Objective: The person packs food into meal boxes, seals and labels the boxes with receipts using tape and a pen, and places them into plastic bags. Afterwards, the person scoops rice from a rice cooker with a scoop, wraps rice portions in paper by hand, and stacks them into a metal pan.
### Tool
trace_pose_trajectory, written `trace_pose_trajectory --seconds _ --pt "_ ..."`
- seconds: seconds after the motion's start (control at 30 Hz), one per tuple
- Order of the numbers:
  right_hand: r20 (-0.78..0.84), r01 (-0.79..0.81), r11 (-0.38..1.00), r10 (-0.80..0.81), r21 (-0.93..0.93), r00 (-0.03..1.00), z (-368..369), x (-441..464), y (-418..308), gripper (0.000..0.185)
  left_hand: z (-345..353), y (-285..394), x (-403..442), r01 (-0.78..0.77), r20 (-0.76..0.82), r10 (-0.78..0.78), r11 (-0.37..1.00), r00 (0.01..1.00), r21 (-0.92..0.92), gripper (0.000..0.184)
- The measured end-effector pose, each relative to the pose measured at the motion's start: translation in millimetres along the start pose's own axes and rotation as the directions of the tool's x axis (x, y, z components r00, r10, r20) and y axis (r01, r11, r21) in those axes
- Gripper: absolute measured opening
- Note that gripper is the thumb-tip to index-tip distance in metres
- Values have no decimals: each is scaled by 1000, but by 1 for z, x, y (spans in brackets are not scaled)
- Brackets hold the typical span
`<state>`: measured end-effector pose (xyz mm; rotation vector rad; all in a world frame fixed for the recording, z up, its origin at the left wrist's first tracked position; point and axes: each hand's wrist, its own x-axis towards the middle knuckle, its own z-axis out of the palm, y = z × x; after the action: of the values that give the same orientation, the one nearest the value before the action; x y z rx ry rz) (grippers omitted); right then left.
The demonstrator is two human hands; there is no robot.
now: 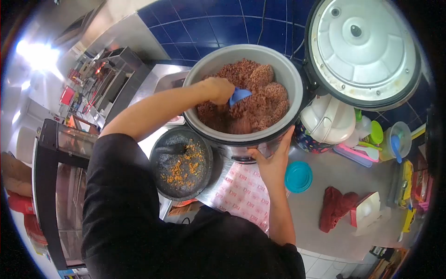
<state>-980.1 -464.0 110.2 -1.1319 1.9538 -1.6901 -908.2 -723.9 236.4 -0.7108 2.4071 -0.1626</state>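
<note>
My left hand point(219, 90) is closed around a blue rice paddle point(240, 95), whose blade reaches into reddish-brown rice point(241, 74). The rice fills the grey inner pot of a large rice cooker point(290, 76), with rounded clumps along the right side. Against the cooker's front right rim, my right hand point(273, 160) rests with thumb and fingers spread. The cooker's lid point(362, 42) stands raised at the upper right. Below my left forearm sits a dark stone mortar point(162, 174) with a pestle point(171, 148) and orange-yellow crumbs point(186, 167) in it.
Red-printed wrapping paper point(244, 190) lies before the cooker. To the right are a turquoise lid point(298, 176), a white-lidded container point(327, 118), a dark red cloth point(335, 209) and an opened carton point(367, 211). A glass-fronted cabinet point(69, 195) stands left.
</note>
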Motion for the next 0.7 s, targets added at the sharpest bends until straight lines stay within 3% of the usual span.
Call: trace_pose_trajectory --seconds 0.13,0.27,0.33,0.37,0.43,0.47,0.63,0.67,0.7 --pt "-30 57 998 -57 -15 998 2 -1 2 135 13 16 -24 -51 -5 51 999 999 18 29" --pt "-21 58 997 -59 -48 998 -2 0 -2 135 0 33 -60 -52 -138 58 998 989 47 37" --pt "-25 54 997 -55 -60 998 -2 -2 -4 134 -19 34 -83 -45 -353 91 990 931 137 36" --pt "-32 45 997 -47 -63 998 -2 -2 -5 134 -32 31 -91 -55 -350 101 989 931 140 36" --pt "-14 9 999 -10 -37 1000 -3 -3 -8 133 -56 16 -96 128 -520 -4 971 854 202 39" --pt "-16 5 999 -5 -40 1000 -3 -2 -7 133 -61 -3 -87 129 -567 20 967 823 222 39" --pt "22 -84 996 84 -8 996 -4 -2 -7 132 -38 -48 24 312 -541 -201 942 817 121 44" --pt "8 -84 996 84 -8 996 -3 1 -6 132 -31 -48 49 305 -548 -189 944 815 128 44" --pt "7 -72 997 72 27 997 -2 2 -4 132 -24 -45 74 221 -473 -111 957 874 185 50"
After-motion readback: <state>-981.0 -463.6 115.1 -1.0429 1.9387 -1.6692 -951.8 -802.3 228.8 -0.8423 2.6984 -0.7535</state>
